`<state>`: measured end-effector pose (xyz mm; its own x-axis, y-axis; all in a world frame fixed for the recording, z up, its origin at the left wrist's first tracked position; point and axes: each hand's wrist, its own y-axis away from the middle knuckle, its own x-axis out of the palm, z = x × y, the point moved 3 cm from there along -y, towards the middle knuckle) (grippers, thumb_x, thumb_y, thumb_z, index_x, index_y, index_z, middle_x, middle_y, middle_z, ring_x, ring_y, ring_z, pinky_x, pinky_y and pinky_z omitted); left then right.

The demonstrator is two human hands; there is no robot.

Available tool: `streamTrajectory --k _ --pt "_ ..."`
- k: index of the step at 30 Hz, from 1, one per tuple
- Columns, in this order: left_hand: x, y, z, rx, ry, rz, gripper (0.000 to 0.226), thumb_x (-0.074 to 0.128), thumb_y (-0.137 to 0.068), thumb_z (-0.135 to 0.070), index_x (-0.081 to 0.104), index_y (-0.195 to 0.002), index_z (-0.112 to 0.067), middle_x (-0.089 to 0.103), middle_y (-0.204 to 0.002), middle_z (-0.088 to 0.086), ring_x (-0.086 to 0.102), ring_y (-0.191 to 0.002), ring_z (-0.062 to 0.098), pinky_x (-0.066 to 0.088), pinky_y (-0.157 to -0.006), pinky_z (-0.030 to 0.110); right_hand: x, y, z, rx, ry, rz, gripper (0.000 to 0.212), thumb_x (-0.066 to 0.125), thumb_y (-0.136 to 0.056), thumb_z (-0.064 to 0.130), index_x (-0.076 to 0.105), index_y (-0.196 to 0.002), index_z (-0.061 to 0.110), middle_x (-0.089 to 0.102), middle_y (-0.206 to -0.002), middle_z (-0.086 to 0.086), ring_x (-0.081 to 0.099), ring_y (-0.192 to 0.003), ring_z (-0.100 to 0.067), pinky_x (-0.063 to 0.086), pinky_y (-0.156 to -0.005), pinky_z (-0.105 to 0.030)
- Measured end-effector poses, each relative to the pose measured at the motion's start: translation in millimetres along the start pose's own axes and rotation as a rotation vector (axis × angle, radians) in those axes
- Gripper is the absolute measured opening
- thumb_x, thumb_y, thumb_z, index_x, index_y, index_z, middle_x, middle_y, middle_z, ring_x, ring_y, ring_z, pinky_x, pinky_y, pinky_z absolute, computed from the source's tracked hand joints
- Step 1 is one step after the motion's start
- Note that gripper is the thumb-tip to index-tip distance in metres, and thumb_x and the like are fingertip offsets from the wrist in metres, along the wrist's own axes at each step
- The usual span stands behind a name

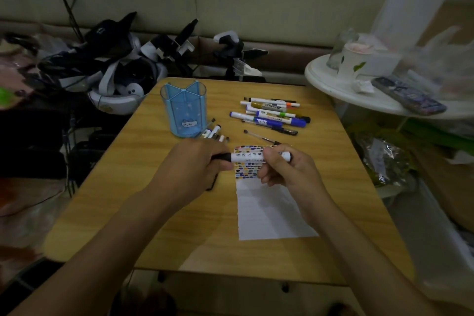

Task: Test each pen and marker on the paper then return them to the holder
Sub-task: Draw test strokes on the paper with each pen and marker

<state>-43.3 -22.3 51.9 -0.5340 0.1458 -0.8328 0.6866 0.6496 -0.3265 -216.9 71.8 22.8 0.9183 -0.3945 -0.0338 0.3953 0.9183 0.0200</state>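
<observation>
A white marker [247, 157] with a black cap is held level above the top of the paper [269, 210]. My left hand [197, 164] grips its black cap end, and my right hand [284, 169] grips its white barrel. The paper's upper part carries many coloured test marks [246, 170]. An upright blue see-through holder [183, 109] with a cat picture stands at the back left of the wooden table [179, 213]. Several pens [215, 133] lie at its base. A pile of markers and pens [272, 114] lies at the back right.
A black pen [261, 138] lies just behind the paper. Headsets and straps [115, 69] are heaped beyond the table's left corner. A white round side table [333, 90] at the right carries a cup [354, 59] and a phone [407, 99].
</observation>
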Motion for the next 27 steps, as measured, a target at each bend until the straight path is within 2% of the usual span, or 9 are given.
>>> streamTrajectory --k 3,6,9,12,15,18,22,25,27 --pt "-2.4 4.9 2.9 0.002 -0.038 -0.027 0.010 0.069 -0.089 -0.025 0.076 -0.094 -0.020 0.068 -0.077 -0.006 0.053 -0.065 0.007 0.029 -0.054 0.014 6.2 0.6 -1.9 0.016 -0.012 0.012 0.030 0.062 -0.095 0.031 0.068 -0.102 0.003 0.074 -0.077 -0.011 0.067 -0.067 -0.018 0.055 -0.065 -0.028" --pt "-11.9 9.9 5.8 0.010 -0.019 -0.040 0.010 0.071 -0.088 -0.025 0.075 -0.096 -0.021 0.066 -0.076 -0.009 0.055 -0.068 0.006 0.039 -0.056 0.016 12.1 0.4 5.2 0.025 -0.015 0.044 0.030 0.062 -0.094 0.035 0.069 -0.102 0.006 0.074 -0.075 -0.009 0.067 -0.065 -0.017 0.055 -0.064 -0.028" --pt "-34.3 14.8 8.1 0.008 0.102 -0.063 0.019 0.071 -0.086 -0.023 0.073 -0.104 -0.029 0.068 -0.083 -0.012 0.061 -0.076 0.004 0.048 -0.066 0.018 21.7 -0.4 18.0 0.005 -0.001 0.105 0.037 0.058 -0.093 0.041 0.068 -0.101 0.007 0.074 -0.075 -0.006 0.067 -0.066 -0.015 0.054 -0.063 -0.025" --pt "-57.0 23.3 16.9 -0.054 0.228 -0.016 0.028 0.070 -0.086 -0.022 0.068 -0.109 -0.039 0.070 -0.091 -0.015 0.066 -0.084 0.006 0.053 -0.072 0.020 41.8 -1.2 24.0 -0.035 0.003 0.154 0.042 0.055 -0.087 0.049 0.068 -0.097 0.011 0.072 -0.073 -0.004 0.065 -0.064 -0.015 0.052 -0.061 -0.027" --pt "-79.5 34.6 29.1 -0.075 0.262 0.009 0.022 0.070 -0.087 -0.020 0.070 -0.107 -0.027 0.070 -0.092 -0.010 0.067 -0.083 0.009 0.054 -0.074 0.022 69.5 1.1 21.8 -0.068 0.047 0.215 0.040 0.053 -0.087 0.051 0.069 -0.098 0.016 0.071 -0.071 0.000 0.063 -0.062 -0.012 0.050 -0.058 -0.022" --pt "-105.8 52.6 42.1 -0.156 0.341 -0.001 0.017 0.069 -0.088 -0.013 0.071 -0.105 -0.015 0.070 -0.088 0.002 0.068 -0.077 0.015 0.056 -0.070 0.026 99.0 5.5 15.8 -0.098 0.085 0.258 0.034 0.054 -0.092 0.048 0.064 -0.114 0.024 0.074 -0.077 0.004 0.064 -0.065 -0.004 0.048 -0.058 -0.019" --pt "-136.7 83.3 70.3 -0.312 0.316 -0.034 0.012 0.068 -0.090 -0.014 0.071 -0.100 -0.019 0.069 -0.083 0.005 0.067 -0.071 0.014 0.053 -0.063 0.022 127.2 12.3 -5.3 -0.237 0.352 0.274 0.032 0.055 -0.098 0.044 0.055 -0.130 0.038 0.069 -0.095 0.016 0.062 -0.086 -0.001 0.053 -0.073 -0.026" --pt "-159.0 105.0 93.1 -0.434 0.266 -0.126 0.011 0.066 -0.090 -0.013 0.069 -0.097 -0.021 0.068 -0.084 0.003 0.066 -0.074 0.017 0.055 -0.064 0.023 137.9 13.9 -18.5 -0.444 0.616 0.311 0.035 0.055 -0.098 0.044 0.053 -0.132 0.040 0.059 -0.109 0.023 0.054 -0.097 0.001 0.046 -0.079 -0.024" --pt "-174.4 120.6 105.8 -0.481 0.199 -0.182 0.010 0.064 -0.091 -0.009 0.067 -0.099 -0.015 0.065 -0.088 0.006 0.063 -0.076 0.020 0.053 -0.063 0.021 143.4 11.4 -26.5 -0.519 0.736 0.338 0.036 0.054 -0.098 0.046 0.053 -0.134 0.038 0.055 -0.117 0.019 0.048 -0.106 0.001 0.038 -0.084 -0.023"
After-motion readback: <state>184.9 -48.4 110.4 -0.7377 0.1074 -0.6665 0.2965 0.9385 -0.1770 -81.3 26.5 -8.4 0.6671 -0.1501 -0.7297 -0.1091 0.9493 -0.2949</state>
